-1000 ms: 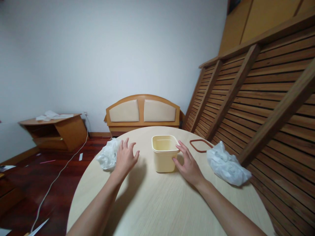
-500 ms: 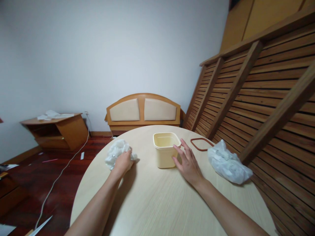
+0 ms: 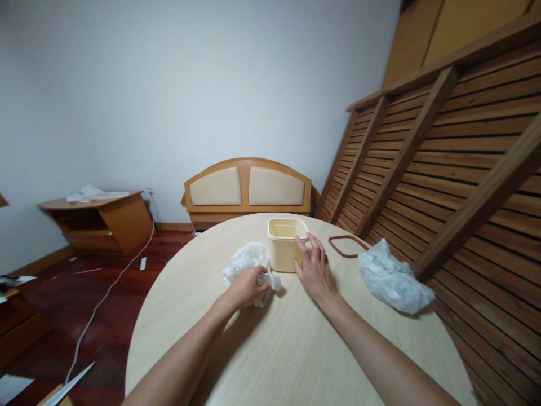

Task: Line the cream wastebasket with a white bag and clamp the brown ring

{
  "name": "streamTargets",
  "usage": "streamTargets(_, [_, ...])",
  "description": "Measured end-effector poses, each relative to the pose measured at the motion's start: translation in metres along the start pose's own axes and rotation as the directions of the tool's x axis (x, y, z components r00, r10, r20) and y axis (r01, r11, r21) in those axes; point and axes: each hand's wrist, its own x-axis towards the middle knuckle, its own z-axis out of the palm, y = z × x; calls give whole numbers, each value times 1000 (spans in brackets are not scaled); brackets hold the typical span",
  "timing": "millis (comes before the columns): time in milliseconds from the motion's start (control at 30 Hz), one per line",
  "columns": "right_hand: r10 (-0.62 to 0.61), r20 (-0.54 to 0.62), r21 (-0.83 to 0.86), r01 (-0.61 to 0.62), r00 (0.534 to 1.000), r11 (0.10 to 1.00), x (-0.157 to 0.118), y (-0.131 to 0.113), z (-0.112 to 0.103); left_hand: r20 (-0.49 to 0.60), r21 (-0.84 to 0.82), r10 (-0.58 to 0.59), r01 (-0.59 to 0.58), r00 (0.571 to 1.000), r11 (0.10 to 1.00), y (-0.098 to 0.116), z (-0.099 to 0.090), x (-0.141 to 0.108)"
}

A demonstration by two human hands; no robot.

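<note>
My left hand [image 3: 250,285] is closed around part of a crumpled white plastic bag [image 3: 248,256], just in front and to the left of a pale yellow bin [image 3: 282,255]. The open-topped bin stands upright on the round table [image 3: 279,349]. Against the bin's right side and rim rests my right hand [image 3: 316,270], its fingers spread and not wrapped around it. Beyond that hand lies a flat brown rim-shaped frame [image 3: 347,254]. A second white plastic bag [image 3: 393,279], bulging with its contents, sits at the table's right side.
A slatted wooden panel [image 3: 406,175] leans along the right, close to the table. Behind the table stands a headboard [image 3: 247,186]. A low cabinet [image 3: 122,223] with papers on it is at the left, and a white cable [image 3: 110,293] runs over the floor.
My left hand has carried the plastic bag rightward, close to the bin. The bin has shifted slightly away from me, with my right hand still against it.
</note>
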Motion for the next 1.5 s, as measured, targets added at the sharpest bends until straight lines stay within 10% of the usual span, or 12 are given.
streamTargets(200, [-21,36,79,18,999,997,0,0,-12,-27,-143,72,-75,997,987,16,4,-5])
streamTargets(400, [-198,328,322,88,924,943,-5,-14,-44,-56,-260,80,-92,995,961,15,2,0])
streamTargets(600, [-102,448,279,-30,888,960,-7,-9,-39,-56,-294,115,-127,992,947,13,-10,-2])
streamTargets(833, [86,391,402,-254,916,879,1,4,-41,-40,-26,25,-26,999,999,25,-17,-14])
streamTargets(1200, [206,270,317,-289,941,904,8,36,-48,-323,77,36,-11,946,997,12,-39,-11])
streamTargets(1367, [-5,261,391,-101,965,915,10,34,-57,-168,41,-48,55,985,998,-3,-31,-8])
streamTargets(1500, [-352,391,529,105,851,842,9,19,-67,-159,-18,-75,74,984,997,-7,-28,-4])
